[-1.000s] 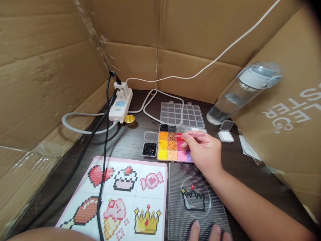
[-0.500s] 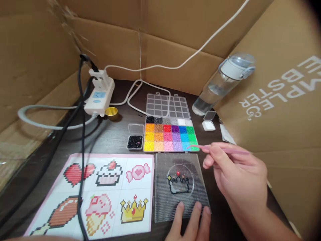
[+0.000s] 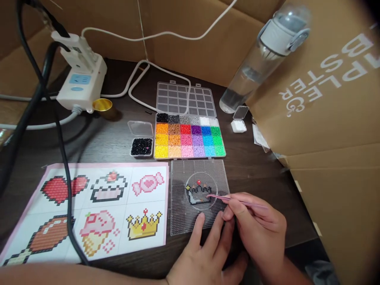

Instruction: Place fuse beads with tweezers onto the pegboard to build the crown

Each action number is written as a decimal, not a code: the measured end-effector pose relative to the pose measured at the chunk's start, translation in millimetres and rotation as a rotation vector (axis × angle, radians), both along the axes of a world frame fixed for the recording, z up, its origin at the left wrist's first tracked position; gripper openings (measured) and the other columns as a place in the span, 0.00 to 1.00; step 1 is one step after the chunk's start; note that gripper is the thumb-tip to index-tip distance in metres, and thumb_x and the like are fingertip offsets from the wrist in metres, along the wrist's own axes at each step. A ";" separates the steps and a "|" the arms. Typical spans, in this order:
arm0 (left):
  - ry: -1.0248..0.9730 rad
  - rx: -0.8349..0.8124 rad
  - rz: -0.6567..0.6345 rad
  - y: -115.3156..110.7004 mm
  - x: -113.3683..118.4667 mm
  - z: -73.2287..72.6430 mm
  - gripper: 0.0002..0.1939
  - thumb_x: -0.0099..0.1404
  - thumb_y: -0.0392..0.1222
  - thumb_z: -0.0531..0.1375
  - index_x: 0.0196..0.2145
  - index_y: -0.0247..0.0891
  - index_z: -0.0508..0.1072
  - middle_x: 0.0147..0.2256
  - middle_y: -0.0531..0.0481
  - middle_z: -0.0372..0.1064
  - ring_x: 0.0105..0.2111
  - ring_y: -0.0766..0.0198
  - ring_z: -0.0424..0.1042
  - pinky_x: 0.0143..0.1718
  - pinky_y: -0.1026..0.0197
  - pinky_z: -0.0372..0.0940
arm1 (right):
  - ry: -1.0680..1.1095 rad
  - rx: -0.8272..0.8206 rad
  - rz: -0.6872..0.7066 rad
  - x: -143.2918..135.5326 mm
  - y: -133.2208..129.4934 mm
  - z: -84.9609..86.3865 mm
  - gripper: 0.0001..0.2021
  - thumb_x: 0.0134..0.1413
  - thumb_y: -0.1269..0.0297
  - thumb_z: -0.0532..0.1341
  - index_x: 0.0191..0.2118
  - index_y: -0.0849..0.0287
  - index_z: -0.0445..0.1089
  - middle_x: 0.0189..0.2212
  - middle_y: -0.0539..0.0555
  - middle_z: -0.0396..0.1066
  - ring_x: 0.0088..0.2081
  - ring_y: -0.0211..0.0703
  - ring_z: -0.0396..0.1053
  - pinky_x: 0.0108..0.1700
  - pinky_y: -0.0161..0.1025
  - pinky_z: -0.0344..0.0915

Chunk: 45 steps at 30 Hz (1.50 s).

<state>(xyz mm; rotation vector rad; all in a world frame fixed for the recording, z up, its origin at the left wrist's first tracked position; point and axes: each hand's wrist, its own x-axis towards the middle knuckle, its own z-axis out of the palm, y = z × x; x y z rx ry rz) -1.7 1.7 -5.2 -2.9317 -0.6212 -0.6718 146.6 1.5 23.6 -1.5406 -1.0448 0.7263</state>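
My right hand (image 3: 258,227) pinches pink tweezers (image 3: 239,201), whose bent tip is over the crown outline of beads (image 3: 199,193). Whether a bead sits in the tip is too small to tell. The crown has a black edge, a red bead cluster on top and a yellow one at its left point. It lies on a clear pegboard (image 3: 179,215), inside a round ring mark. Spread fingers of my left hand (image 3: 204,253) rest on the pegboard's near edge. Left of the board, a pattern sheet (image 3: 89,208) shows pixel pictures, a yellow crown among them.
A bead box (image 3: 190,136) with many colours stands open behind the pegboard. Beside it are a small box of black beads (image 3: 141,146) and one of white pieces (image 3: 239,126). Also around are a water bottle (image 3: 252,71), a power strip (image 3: 81,81), a gold cup (image 3: 103,107) and a black cable (image 3: 61,146).
My right hand has brought the tweezers from the bead box's blue and green corner down to the crown on the pegboard. The view has shifted closer; the left hand still rests on the board.
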 end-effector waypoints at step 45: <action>0.089 -0.114 -0.048 -0.9 -1.1 7.3 0.20 0.70 0.53 0.47 0.57 0.61 0.64 0.55 0.46 0.66 0.59 0.45 0.57 0.55 0.37 0.39 | -0.079 -0.056 -0.004 0.3 -1.4 -0.5 0.05 0.52 0.70 0.65 0.34 0.56 0.79 0.23 0.50 0.75 0.26 0.40 0.74 0.31 0.37 0.74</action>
